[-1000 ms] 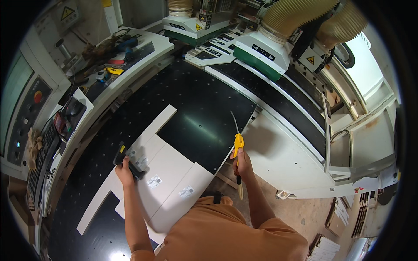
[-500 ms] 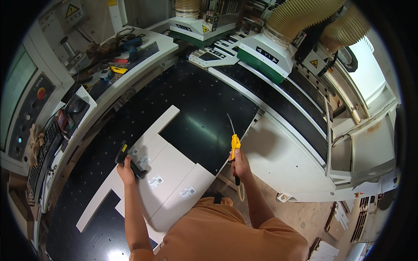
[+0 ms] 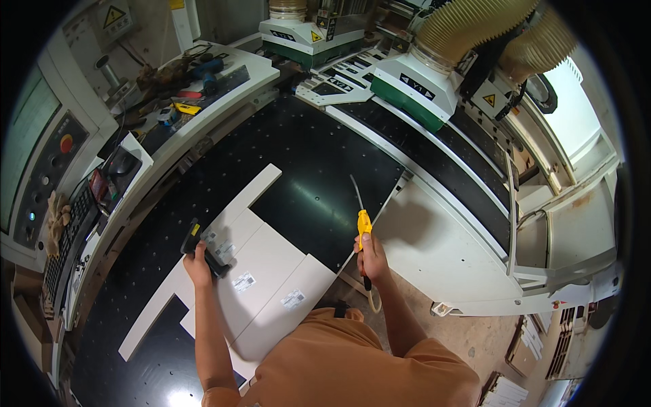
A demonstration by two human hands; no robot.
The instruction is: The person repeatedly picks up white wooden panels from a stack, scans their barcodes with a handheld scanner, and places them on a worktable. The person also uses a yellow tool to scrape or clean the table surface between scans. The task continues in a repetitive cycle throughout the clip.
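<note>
My left hand (image 3: 198, 266) is closed round a black handheld barcode scanner (image 3: 218, 265), held over pale flat panels (image 3: 274, 249). White printed labels (image 3: 243, 282) are stuck on these panels, and the scanner partly covers one of them. In my right hand (image 3: 373, 259) is a yellow air blow gun (image 3: 364, 220) with a thin, slightly bent metal nozzle. It is upright beside the right edge of the black bed, and its nozzle reaches over the bed. A pale hose (image 3: 375, 298) hangs below that hand.
The panels lie on a black machine bed (image 3: 319, 149) dotted with small holes. A side bench (image 3: 234, 81) with tools stands at the far left, above a keyboard (image 3: 68, 237). White-and-green machine heads (image 3: 413, 85) with ribbed hoses stand at the back. Boards (image 3: 525, 342) lie at lower right.
My right hand and the air blow gun have shifted very slightly left and down. My left hand with the scanner has barely moved; the panels lie as before.
</note>
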